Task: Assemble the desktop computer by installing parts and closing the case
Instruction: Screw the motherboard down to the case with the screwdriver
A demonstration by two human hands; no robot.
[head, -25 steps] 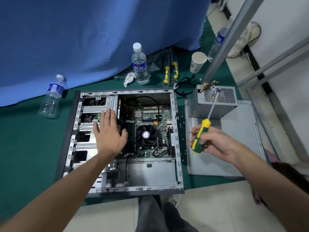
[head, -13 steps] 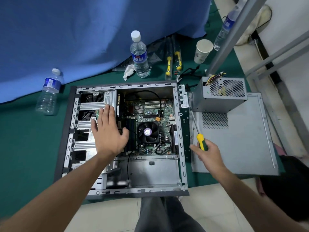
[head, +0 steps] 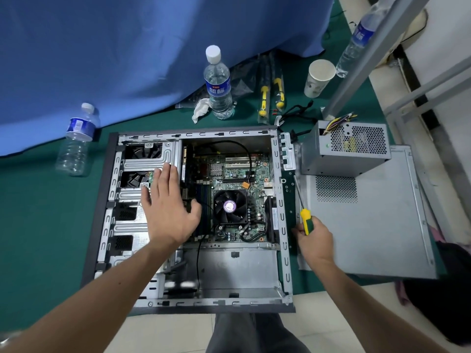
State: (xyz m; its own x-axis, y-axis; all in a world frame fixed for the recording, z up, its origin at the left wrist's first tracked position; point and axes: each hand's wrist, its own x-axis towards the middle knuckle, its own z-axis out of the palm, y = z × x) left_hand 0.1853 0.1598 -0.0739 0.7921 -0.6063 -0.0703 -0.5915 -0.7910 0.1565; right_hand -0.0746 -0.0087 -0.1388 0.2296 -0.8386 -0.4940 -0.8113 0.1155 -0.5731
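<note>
Green mat (head: 38,225), left fingers (head: 163,179) spread over open case (head: 280,200), right fingers (head: 300,229) gripping screwdriver (head: 304,220)

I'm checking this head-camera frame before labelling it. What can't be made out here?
- Drive cage under the left hand: hidden by the palm.
- Screwdriver handle end: covered by the right hand.
- Far bottle: partly behind the metal post.
- Motherboard markings: too small.
</note>
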